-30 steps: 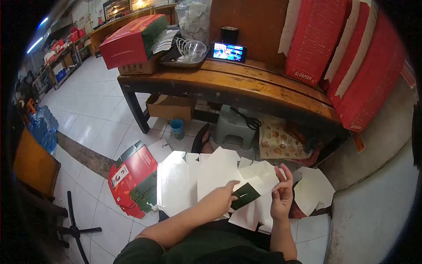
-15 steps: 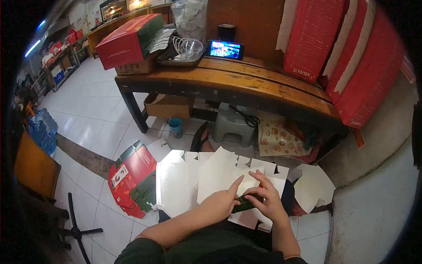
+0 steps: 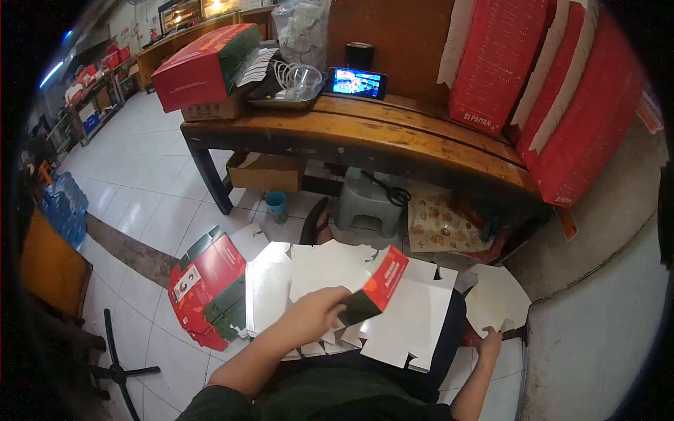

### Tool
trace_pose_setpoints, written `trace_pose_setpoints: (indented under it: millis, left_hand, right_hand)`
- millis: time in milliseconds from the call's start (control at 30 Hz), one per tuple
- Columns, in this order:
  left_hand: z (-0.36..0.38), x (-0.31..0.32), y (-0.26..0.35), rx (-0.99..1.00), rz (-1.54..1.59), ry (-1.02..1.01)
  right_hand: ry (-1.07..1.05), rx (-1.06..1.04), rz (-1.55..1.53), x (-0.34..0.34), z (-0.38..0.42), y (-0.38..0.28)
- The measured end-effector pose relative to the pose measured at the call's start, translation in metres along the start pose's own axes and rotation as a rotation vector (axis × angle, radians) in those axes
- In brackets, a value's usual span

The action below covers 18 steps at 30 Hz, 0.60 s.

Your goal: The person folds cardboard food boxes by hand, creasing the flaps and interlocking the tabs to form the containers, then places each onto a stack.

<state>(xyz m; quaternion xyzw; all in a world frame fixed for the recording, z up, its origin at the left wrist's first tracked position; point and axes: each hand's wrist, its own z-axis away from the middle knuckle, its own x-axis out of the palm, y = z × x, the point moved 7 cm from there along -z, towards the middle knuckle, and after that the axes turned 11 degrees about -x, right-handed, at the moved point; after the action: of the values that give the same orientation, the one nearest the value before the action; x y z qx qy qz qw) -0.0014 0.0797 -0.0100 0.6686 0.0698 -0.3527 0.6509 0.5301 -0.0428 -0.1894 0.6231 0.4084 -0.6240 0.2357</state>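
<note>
My left hand (image 3: 319, 312) grips a partly folded cardboard box (image 3: 379, 281) over my lap. Its inside is white, and its raised side is red and green with print. Under it, flat white box blanks (image 3: 414, 309) with notched edges lie across my thighs. Off to the right, my right hand (image 3: 491, 342) is at the near edge of another flat cardboard blank (image 3: 500, 298), low beside my leg, its fingers closed on the rim. A red printed part shows beneath that blank.
Red and green flat blanks (image 3: 210, 284) lie on the floor at left. Ahead is a wooden bench (image 3: 421, 137) with a phone (image 3: 357, 83), a tray and red boxes (image 3: 502, 70). Below stand a grey stool (image 3: 368, 200) and blue cup (image 3: 276, 203). A wall (image 3: 597, 316) borders the right.
My right hand has left the box and moved right to the blank beside my leg. The box in my left hand is now turned, with its red and green side raised.
</note>
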Motion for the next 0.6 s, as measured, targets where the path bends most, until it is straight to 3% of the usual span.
trace_pose_setpoints:
  millis: [67,133,167,233,333,367,467,600]
  left_hand:
    - [0.003,-0.002,-0.012,-0.155,0.282,-0.064]
    - [0.007,-0.013,-0.013,-0.11,0.293,0.024]
    - [0.01,-0.02,-0.014,-0.077,0.289,0.092]
    - [0.017,-0.029,-0.023,-0.11,0.407,0.154]
    - [0.026,-0.046,-0.05,-0.003,0.695,0.362]
    - [0.033,-0.055,-0.056,-0.016,0.757,0.384]
    - [0.048,-0.073,-0.068,0.129,0.912,0.558]
    - [0.062,-0.085,-0.061,0.387,0.983,0.781]
  right_hand:
    - [0.011,-0.058,-0.128,0.014,0.007,0.008]
    - [0.112,-0.061,-0.299,0.06,-0.002,0.048]
    - [0.16,-0.081,-0.291,0.052,0.002,0.043]
    - [0.256,-0.128,-0.277,0.03,0.011,0.033]
    - [0.372,-0.091,-0.433,-0.002,0.005,0.032]
    - [0.426,-0.159,-0.34,-0.019,0.003,0.025]
    - [0.534,-0.235,-0.303,-0.1,0.007,-0.028]
    - [0.607,-0.376,-0.55,-0.172,0.022,-0.112]
